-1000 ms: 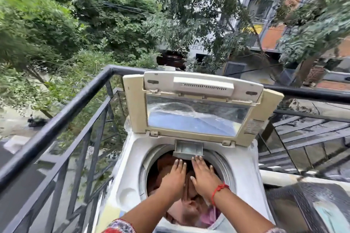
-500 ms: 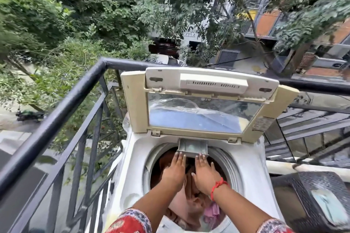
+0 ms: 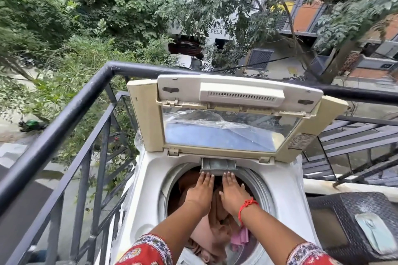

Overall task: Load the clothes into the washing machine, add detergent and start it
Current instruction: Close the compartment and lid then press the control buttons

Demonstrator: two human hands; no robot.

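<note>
A white top-load washing machine stands on a balcony with its cream lid raised upright. Brown and peach clothes fill the drum, with a pink piece at the right. A small grey detergent drawer sticks out a little at the back rim of the drum opening. My left hand and my right hand lie flat side by side above the clothes, with fingertips against the drawer's front edge. Neither hand holds anything.
A black metal railing runs close along the left and behind the machine, with trees and a street far below. A dark woven basket sits right of the machine, beside a low white ledge.
Both hands have slid forward over the clothes to the drawer's front. The drawer looks slightly further in than a second ago. My head has tilted down a little.
</note>
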